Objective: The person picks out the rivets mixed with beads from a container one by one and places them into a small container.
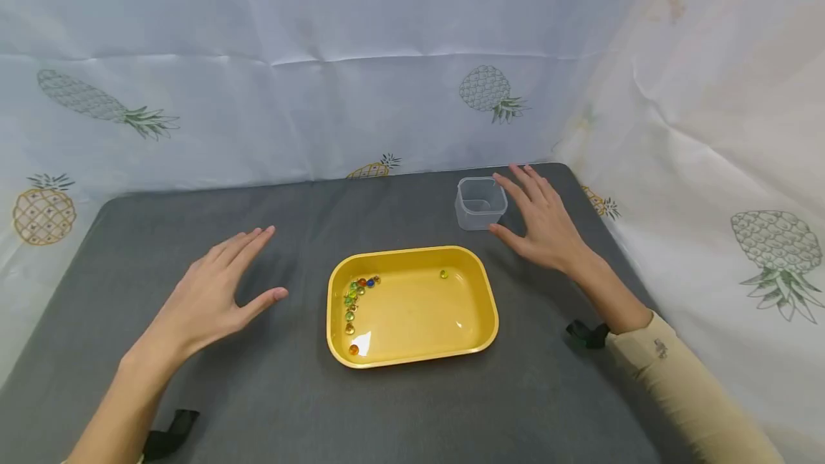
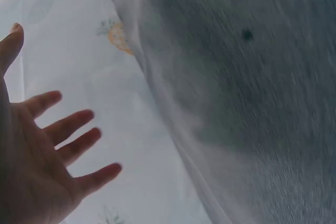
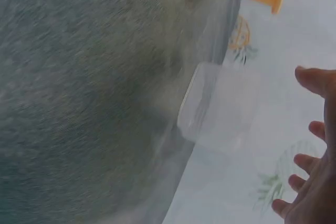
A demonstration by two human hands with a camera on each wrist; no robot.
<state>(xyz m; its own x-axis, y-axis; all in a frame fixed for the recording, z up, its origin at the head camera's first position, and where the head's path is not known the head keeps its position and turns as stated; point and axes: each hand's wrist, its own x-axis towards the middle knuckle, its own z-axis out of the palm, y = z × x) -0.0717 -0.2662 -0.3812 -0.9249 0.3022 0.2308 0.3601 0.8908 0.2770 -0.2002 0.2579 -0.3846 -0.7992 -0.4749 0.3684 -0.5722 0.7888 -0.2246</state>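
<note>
Grey table, white pineapple-print sheet behind: 1 yellow rectangular tray, multicoloured round marbles mostly left; 1 clear square plastic box. Left hand wide, near tray; right hand wide, beside box.

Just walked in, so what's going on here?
A person's right hand, open and empty, is near a clear plastic container; the left hand, open and empty, is left of a yellow tray. Tray and container sit on a grey table. Glass marbles line the tray's left side; a lone yellow-green marble lies toward its far right corner.
</note>
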